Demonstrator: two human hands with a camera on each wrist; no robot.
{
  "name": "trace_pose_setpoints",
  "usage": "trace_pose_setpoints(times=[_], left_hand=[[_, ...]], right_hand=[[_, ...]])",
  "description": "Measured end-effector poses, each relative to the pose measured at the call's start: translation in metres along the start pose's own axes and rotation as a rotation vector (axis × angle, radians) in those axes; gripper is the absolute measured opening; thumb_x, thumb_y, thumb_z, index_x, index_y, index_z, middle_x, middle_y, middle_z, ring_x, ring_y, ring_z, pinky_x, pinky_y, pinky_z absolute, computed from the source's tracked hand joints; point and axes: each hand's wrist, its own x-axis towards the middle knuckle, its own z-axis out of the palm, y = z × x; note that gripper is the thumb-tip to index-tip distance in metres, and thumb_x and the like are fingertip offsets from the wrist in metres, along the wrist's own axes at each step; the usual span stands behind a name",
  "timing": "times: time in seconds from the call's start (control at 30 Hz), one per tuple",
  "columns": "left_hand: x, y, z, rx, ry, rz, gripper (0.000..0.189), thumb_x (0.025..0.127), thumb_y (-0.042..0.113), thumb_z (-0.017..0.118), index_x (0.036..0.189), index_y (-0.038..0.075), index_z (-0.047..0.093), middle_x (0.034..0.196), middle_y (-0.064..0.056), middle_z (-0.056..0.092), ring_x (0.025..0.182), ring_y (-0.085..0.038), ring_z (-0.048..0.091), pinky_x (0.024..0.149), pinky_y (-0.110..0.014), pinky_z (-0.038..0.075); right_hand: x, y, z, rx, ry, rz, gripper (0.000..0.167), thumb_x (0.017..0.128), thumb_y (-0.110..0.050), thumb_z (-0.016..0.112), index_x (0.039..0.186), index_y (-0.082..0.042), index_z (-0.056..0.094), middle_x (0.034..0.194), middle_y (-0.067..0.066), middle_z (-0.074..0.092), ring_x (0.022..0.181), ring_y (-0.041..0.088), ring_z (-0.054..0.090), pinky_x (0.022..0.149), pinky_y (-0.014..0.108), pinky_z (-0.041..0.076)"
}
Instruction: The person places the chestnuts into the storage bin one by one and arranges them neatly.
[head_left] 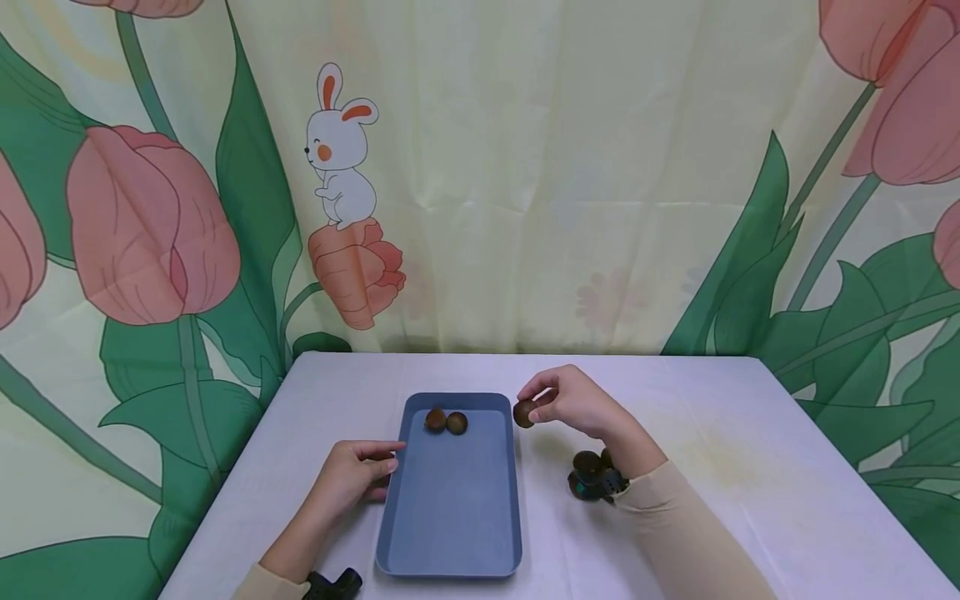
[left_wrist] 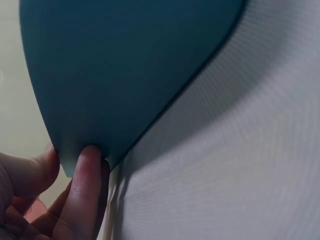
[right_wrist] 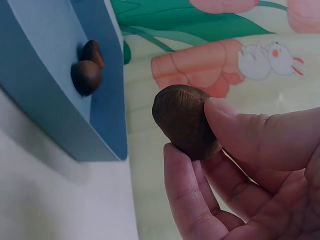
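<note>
A blue rectangular tray (head_left: pixel 450 508) lies on the table with two brown chestnuts (head_left: pixel 457 423) side by side near its far end. At its left edge my left hand (head_left: pixel 352 475) holds the rim; in the left wrist view a finger (left_wrist: pixel 82 195) lies against the outer wall. Just beyond the tray's right edge, my right hand (head_left: pixel 573 400) pinches another chestnut (right_wrist: pixel 182 120) between thumb and fingertips, raised above the table. More chestnuts (head_left: pixel 587 462) sit under my right wrist, partly hidden by it and its camera, so I cannot tell how many.
A white cloth covers the table (head_left: pixel 720 467). Behind its far edge hangs a curtain (head_left: pixel 525 167) printed with tulips and a rabbit. Black wrist cameras show below both hands.
</note>
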Motion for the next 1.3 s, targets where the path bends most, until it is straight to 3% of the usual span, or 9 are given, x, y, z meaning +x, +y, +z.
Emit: trace_pose_setpoints(times=[0.4,0.83,1.3], left_hand=[[0.0,0.002,0.0,-0.001,-0.006,-0.002,0.031,0.097,0.0,0.076,0.126,0.009,0.081,0.12,-0.017,0.077,0.082,-0.019,0.078,0.068,-0.039,0.069],[0.001,0.002,0.0,-0.02,-0.019,0.012,0.031,0.099,-0.001,0.073,0.127,0.008,0.08,0.12,-0.018,0.076,0.084,-0.019,0.078,0.068,-0.039,0.069],[-0.001,0.002,-0.001,-0.017,-0.015,0.006,0.032,0.098,-0.002,0.073,0.127,0.008,0.08,0.12,-0.018,0.075,0.084,-0.018,0.077,0.068,-0.038,0.069]], right_hand=[[0.041,0.003,0.028,0.013,0.008,0.014,0.027,0.087,0.006,0.079,0.113,0.002,0.08,0.099,0.014,0.08,0.084,0.014,0.074,0.081,0.027,0.059],[0.064,-0.005,0.055,-0.08,0.055,0.04,0.021,0.08,0.007,0.085,0.096,-0.006,0.081,0.089,0.005,0.078,0.082,0.015,0.069,0.075,0.027,0.059],[0.077,-0.011,0.071,-0.384,0.005,0.032,0.02,0.078,0.005,0.088,0.089,-0.011,0.081,0.08,-0.002,0.073,0.077,0.015,0.063,0.072,0.029,0.053]])
